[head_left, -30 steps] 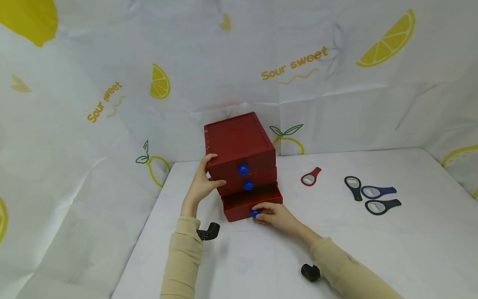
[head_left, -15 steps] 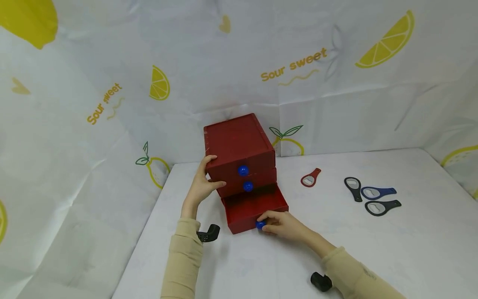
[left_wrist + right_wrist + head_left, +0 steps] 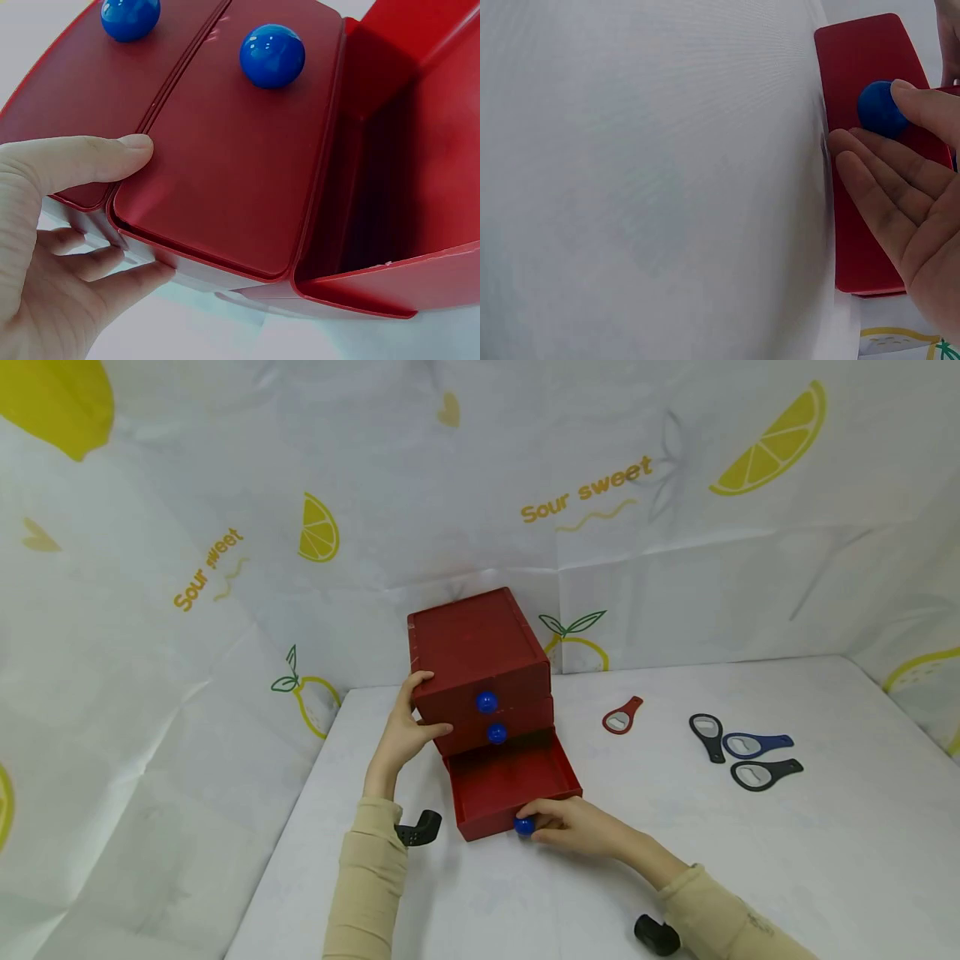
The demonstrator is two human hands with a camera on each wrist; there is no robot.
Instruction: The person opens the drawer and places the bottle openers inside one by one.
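Observation:
A red three-drawer cabinet [image 3: 480, 639] stands on the white table, with its bottom drawer [image 3: 487, 824] pulled out and nothing visible inside. Two upper blue knobs [image 3: 272, 55] mark the drawers that stay pushed in. My left hand [image 3: 401, 739] grips the cabinet's left front edge; in the left wrist view the thumb lies across the drawer fronts and the fingers press the side. Low at the front, my right hand [image 3: 577, 828] pinches the bottom drawer's round blue knob [image 3: 882, 109] between thumb and fingers.
To the right lie a red bottle opener [image 3: 621, 717], a blue one [image 3: 756, 744] and two black ones, the upper black opener [image 3: 708, 737] and the lower black opener [image 3: 765, 773]. A white lemon-print sheet [image 3: 450, 477] rises behind the table.
The bottom drawer has slid farther out toward me, along with my right hand on its knob. My left hand keeps its place on the cabinet.

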